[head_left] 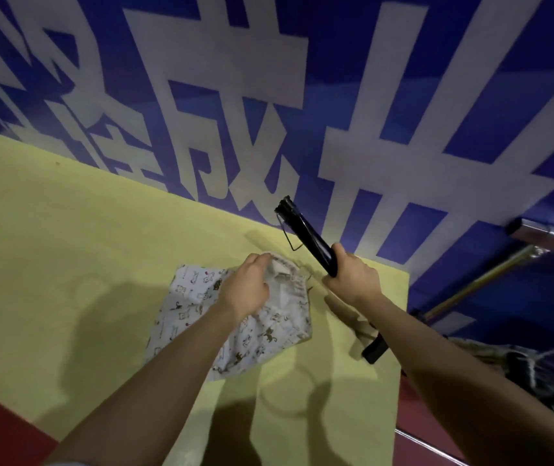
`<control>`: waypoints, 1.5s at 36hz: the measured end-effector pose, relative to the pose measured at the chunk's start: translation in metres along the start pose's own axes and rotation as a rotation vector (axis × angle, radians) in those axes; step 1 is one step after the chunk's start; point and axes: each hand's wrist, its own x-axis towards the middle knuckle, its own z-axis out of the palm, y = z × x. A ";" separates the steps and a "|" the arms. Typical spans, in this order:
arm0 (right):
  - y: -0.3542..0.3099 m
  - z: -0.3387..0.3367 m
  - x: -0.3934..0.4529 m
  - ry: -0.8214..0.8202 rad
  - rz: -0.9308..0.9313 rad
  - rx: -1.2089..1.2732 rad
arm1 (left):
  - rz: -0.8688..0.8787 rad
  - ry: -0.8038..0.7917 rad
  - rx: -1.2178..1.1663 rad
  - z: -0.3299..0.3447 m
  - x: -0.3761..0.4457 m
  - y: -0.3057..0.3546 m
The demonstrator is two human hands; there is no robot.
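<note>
At a yellow tabletop below a blue wall painted with large white characters, I am handling a small cat-print garment and a black hanger. The garment is lying rumpled on the tabletop, towards its right edge, partly under my left hand. I am judging it to be light, soft and floppy, likely to sag and slip wherever it is unsupported, so the firmer neck edge at its top is looking like the best place to take hold. My left hand is doing just that, fingers curled and pinching the fabric at that edge. My right hand is wrapping tightly round the hanger's bar, holding it tilted above the table just beside the garment. The hanger is looking rigid and light, with thin wire at its far end.
</note>
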 end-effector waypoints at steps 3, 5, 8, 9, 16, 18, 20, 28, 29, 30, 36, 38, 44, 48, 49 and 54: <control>-0.003 -0.024 -0.015 0.064 0.043 0.127 | 0.059 0.017 -0.019 -0.006 -0.007 0.009; -0.003 -0.035 -0.028 0.101 0.059 0.219 | 0.075 0.002 -0.036 -0.010 -0.011 0.016; 0.000 -0.047 -0.049 0.149 0.045 0.334 | 0.082 -0.040 -0.058 -0.013 -0.016 0.024; 0.001 -0.050 -0.055 0.158 0.037 0.346 | 0.087 -0.054 -0.059 -0.015 -0.017 0.026; 0.007 -0.060 -0.090 0.080 -0.040 0.267 | 0.089 -0.078 -0.068 -0.022 -0.019 0.033; 0.010 -0.058 -0.096 0.036 -0.046 0.221 | 0.104 -0.066 -0.083 -0.027 -0.021 0.032; 0.010 -0.055 -0.100 -0.002 -0.056 0.173 | 0.106 -0.066 -0.130 -0.032 -0.024 0.031; -0.010 -0.038 -0.097 -0.098 -0.104 -0.009 | 0.161 -0.063 -0.094 -0.054 -0.049 0.031; -0.014 -0.038 -0.095 -0.088 -0.111 -0.035 | 0.164 -0.056 -0.068 -0.056 -0.051 0.030; -0.018 -0.038 -0.093 -0.075 -0.120 -0.064 | 0.155 -0.053 -0.039 -0.059 -0.053 0.029; -0.035 -0.046 -0.083 0.007 -0.223 -0.333 | 0.136 -0.023 0.107 -0.076 -0.058 0.015; -0.041 -0.046 -0.080 0.024 -0.264 -0.439 | 0.150 -0.035 0.116 -0.079 -0.058 0.016; -0.064 -0.055 -0.071 0.167 -0.437 -0.623 | 0.218 0.005 0.327 -0.068 -0.063 0.029; -0.073 -0.064 -0.063 0.359 -0.556 -0.696 | 0.225 0.134 0.274 -0.053 -0.062 0.031; -0.074 -0.066 -0.062 0.415 -0.591 -0.693 | 0.210 0.172 0.241 -0.052 -0.060 0.032; -0.068 -0.069 -0.061 0.717 -0.697 -0.556 | 0.132 0.305 0.074 -0.048 -0.050 0.032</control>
